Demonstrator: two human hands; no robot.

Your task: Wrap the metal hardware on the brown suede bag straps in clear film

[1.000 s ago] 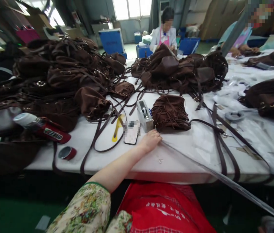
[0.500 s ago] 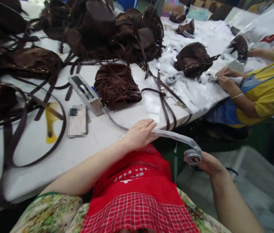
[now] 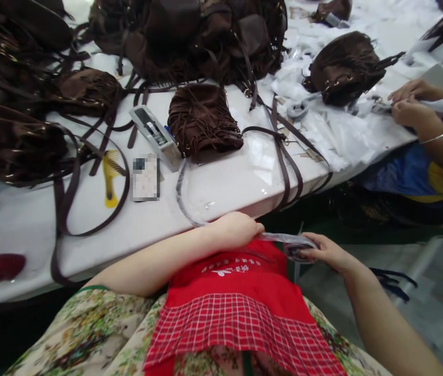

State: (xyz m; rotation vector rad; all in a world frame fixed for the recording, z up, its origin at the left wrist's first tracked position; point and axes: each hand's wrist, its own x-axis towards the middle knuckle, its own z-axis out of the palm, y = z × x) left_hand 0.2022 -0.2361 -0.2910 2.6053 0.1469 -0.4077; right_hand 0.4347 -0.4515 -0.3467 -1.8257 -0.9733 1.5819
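My left hand (image 3: 235, 230) is closed on a long grey strip (image 3: 182, 196) at the near table edge, above my red apron (image 3: 241, 313). The strip loops back over the white table (image 3: 221, 188) toward a brown fringed bag (image 3: 201, 120). My right hand (image 3: 323, 251) is closed on the rolled end of the same strip (image 3: 294, 245), just right of the left hand and off the table's edge.
Piles of brown bags (image 3: 190, 36) and loose straps (image 3: 284, 156) cover the far and left table. A small grey box (image 3: 154, 133), a yellow comb (image 3: 109, 175) and a phone (image 3: 146, 177) lie near. Another person's hands (image 3: 413, 104) work at right. A clear bin (image 3: 433, 292) stands on the floor.
Both hands have drawn closer together and nearer my body, and the roll in my right hand sits lower. The strip on the table now lies in a slack loop. The view has tilted down.
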